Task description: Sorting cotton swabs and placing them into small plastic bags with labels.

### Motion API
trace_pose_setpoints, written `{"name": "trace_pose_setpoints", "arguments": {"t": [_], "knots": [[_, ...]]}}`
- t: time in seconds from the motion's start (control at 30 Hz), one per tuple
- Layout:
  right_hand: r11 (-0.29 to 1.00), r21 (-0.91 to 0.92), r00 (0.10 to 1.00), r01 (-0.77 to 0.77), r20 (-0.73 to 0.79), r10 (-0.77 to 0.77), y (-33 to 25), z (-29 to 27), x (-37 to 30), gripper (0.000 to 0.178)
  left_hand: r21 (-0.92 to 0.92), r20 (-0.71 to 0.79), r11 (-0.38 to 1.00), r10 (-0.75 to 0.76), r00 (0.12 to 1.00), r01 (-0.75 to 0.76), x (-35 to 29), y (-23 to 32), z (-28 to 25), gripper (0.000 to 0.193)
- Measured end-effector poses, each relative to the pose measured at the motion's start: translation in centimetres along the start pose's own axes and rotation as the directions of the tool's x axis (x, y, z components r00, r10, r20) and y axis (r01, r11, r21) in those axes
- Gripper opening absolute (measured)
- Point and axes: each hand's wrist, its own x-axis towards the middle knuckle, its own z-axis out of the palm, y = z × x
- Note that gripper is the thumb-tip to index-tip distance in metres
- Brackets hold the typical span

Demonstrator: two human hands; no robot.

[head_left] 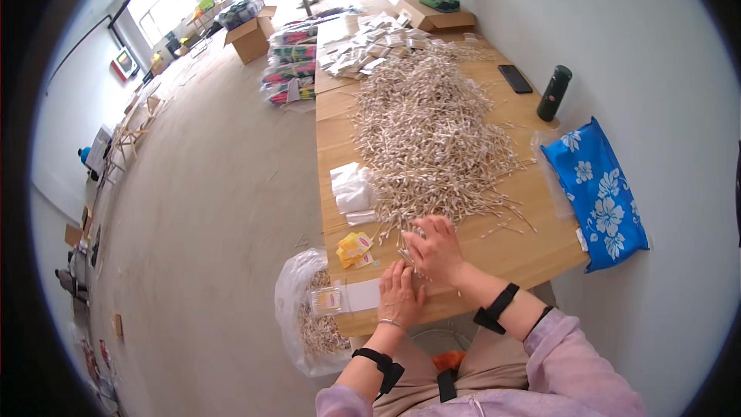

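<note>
A large heap of cotton swabs (440, 123) with pale sticks covers the middle of the wooden table (502, 251). At the heap's near edge, my right hand (437, 253) has its fingers curled around a few cotton swabs, whose ends show below the fingers. My left hand (400, 297) lies low on the table just to the left, fingers stretched forward and close to the same swabs. Beside it is a white strip (363, 295), with a small clear pack of swabs (327, 300) at its left end. Yellow printed cards (355, 247) lie a little farther off.
Clear plastic bags (353, 188) lie left of the heap, and small white packs (370, 46) pile up behind it. A phone (515, 79), a dark green bottle (554, 93) and a blue flowered pouch (598, 197) line the right side. A bag of swabs (297, 282) hangs beside the left edge.
</note>
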Motion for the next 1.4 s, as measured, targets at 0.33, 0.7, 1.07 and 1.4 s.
{"name": "trace_pose_setpoints", "arguments": {"t": [0.33, 0.7, 1.07, 1.4], "knots": [[0.918, -0.31, 0.95, 0.248, 0.264, -0.168, 3.0, 3.3, 9.7, 0.036, 0.009, 0.005, 1.0, 0.005, 1.0, -0.005, 0.1, -0.1, 0.2, 0.055], [0.902, -0.38, 0.959, 0.205, 0.264, -0.107, 4.1, 1.2, 9.9, 0.023, 0.006, 0.027, 1.0, 0.002, 1.0, -0.002, 0.3, 0.0, -0.6, 0.057], [0.894, -0.325, 0.921, 0.307, 0.337, -0.194, 5.4, 2.6, 9.1, 0.037, 0.015, 0.024, 1.0, 0.0, 1.0, -0.001, 0.4, 0.2, -0.7, 0.052], [0.861, -0.374, 0.932, 0.345, 0.246, -0.267, 4.5, 3.2, 10.1, 0.037, 0.0, 0.011, 1.0, 0.014, 1.0, -0.014, 0.5, 0.1, -0.7, 0.056]]}}
